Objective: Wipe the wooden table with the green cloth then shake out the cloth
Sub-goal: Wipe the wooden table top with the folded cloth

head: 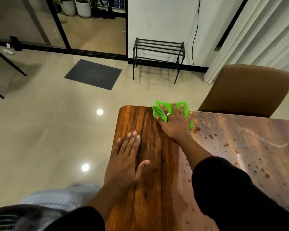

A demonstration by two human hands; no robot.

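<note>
The wooden table (157, 164) fills the lower right; its left strip looks dark and clean, while the part to the right is dusty with water drops. The green cloth (158, 112) lies at the table's far edge, partly hanging over it. My right hand (173, 122) presses flat on the cloth with fingers spread, a ring on one finger. My left hand (127, 157) rests flat on the table near its left edge, fingers together, holding nothing.
A brown chair (247, 90) stands against the table's far side on the right. A black metal rack (157, 57) stands by the white wall, a dark mat (92, 74) lies on the tiled floor, and curtains (260, 39) hang at the right.
</note>
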